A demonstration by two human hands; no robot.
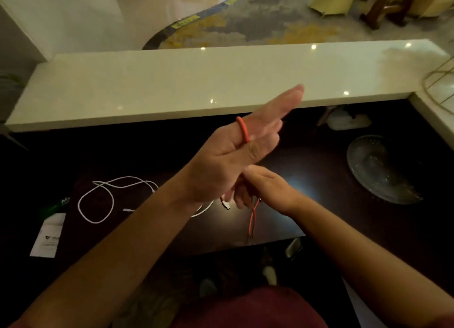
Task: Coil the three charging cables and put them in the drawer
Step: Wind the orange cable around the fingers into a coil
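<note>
My left hand [235, 155] is raised over the dark desk [319, 170] with fingers held straight. A loop of the red cable [243, 129] runs across those fingers, pinned under the thumb. Below it, my right hand [262, 190] grips the same red cable, whose loose end hangs down off the desk's front edge and whose plug lies by the fingers. A white cable [98, 200] lies loose and uncoiled on the desk at the left. A second white strand curves out from under my left wrist. No drawer is in view.
A raised cream counter [196, 82] runs along the back of the desk. A glass dish [378, 170] sits at the right, a white power strip [348, 122] under the counter ledge. A white leaflet [49, 234] lies at the left front.
</note>
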